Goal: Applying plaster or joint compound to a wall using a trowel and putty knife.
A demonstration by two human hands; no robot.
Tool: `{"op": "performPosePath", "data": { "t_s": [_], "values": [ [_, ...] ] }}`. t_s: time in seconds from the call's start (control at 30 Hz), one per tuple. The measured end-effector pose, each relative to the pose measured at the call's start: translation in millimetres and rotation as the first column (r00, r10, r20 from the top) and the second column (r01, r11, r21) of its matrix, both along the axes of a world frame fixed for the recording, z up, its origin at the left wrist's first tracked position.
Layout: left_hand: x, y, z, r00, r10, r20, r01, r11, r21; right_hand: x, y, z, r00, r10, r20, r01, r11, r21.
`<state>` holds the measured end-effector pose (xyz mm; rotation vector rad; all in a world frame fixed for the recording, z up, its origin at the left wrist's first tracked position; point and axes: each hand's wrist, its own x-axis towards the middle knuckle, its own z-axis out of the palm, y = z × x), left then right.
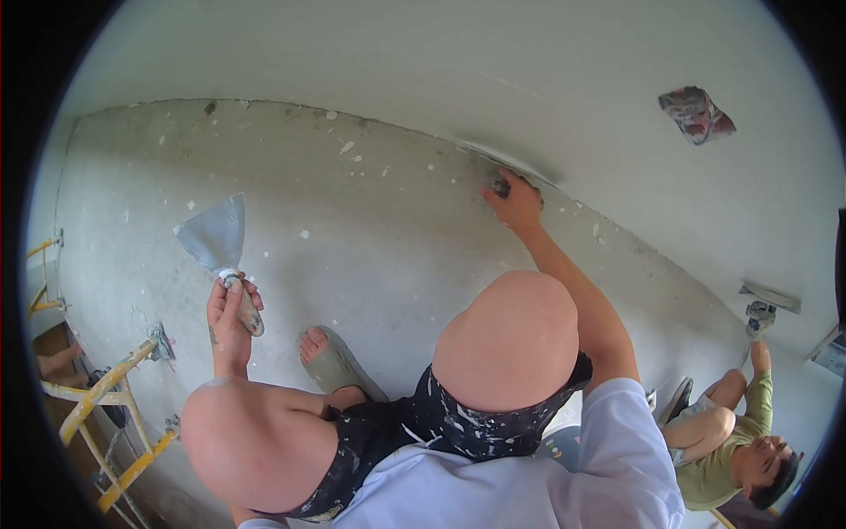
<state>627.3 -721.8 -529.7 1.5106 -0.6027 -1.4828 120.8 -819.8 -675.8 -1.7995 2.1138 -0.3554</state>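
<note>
In my left hand (231, 322) is a putty knife (213, 233), its wide grey triangular blade pointing up and away and its worn handle (245, 309) gripped in my fingers. My right hand (518, 206) reaches out to the foot of the pale wall (441, 53). It is closed around the dark grip of a finishing trowel (509, 159), whose long thin blade lies along the wall just above the floor line. My fingers partly cover that grip.
White spatters dot the grey concrete floor (379, 220). Yellow scaffold legs (110, 388) stand at the left. At the right, a co-worker (731, 432) crouches, holding another trowel (770, 296) at the wall. A reddish patch (696, 115) marks the wall. A round container (564, 445) sits beside my right thigh.
</note>
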Motion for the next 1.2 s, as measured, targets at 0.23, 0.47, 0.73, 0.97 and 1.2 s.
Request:
{"op": "performPosePath", "data": {
  "t_s": [0.23,0.47,0.73,0.97,1.2],
  "values": [
    [-0.7,-7.9,-0.7,0.996,0.017,-0.083,-0.018,1.000,-0.013,1.8,3.2,91.6,0.963,-0.022,0.267,0.083,0.972,-0.220],
    [1.1,-10.2,8.7,0.988,0.082,-0.133,-0.088,0.996,-0.035,81.5,-4.8,25.2,0.989,0.018,0.146,-0.018,1.000,-0.004],
    [5.6,3.2,17.2,0.980,0.118,-0.161,-0.128,0.990,-0.054,109.1,-58.5,-5.8,0.998,0.056,-0.021,-0.055,0.996,0.071],
    [17.5,11.4,23.2,0.971,0.145,-0.188,-0.161,0.984,-0.073,102.0,-66.2,74.0,0.986,-0.002,0.164,-0.019,0.992,0.125],
    [26.0,8.4,21.4,0.958,0.181,-0.220,-0.198,0.978,-0.057,139.5,-56.3,81.8,0.980,0.057,0.190,-0.046,0.997,-0.059]
  ]
}}
